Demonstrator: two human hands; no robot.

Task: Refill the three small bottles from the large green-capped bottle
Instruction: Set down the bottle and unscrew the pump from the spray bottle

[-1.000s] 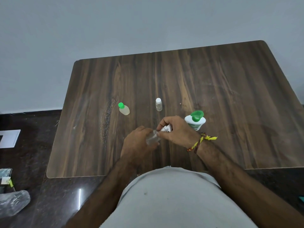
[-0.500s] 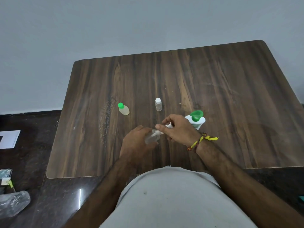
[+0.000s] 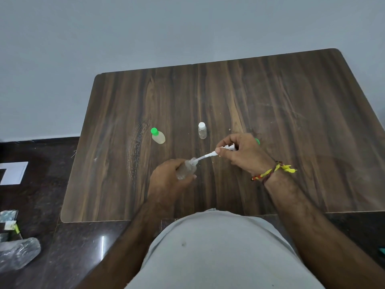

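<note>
Left hand's (image 3: 166,180) grip is wrapped round a small clear bottle (image 3: 186,169), held tilted just above the bench (image 3: 291,122), its open neck pointing up and right. Right hand (image 3: 243,152) has a fingertip grip, pinching a white pump top (image 3: 227,148) at the cap end, and its thin white tube (image 3: 203,157) runs down-left with the tip right at the clear bottle's mouth. Behind the right hand, only a sliver of green shows from the large green-capped bottle (image 3: 257,141); the rest is hidden. Further back on the bench stand the other two: a small green-capped bottle (image 3: 158,136) with pale yellowish liquid on the left, leaning slightly, and a small white-capped bottle (image 3: 202,130) upright near the centre, well apart from each other. A yellow and red thread band (image 3: 275,171) circles the right wrist.
</note>
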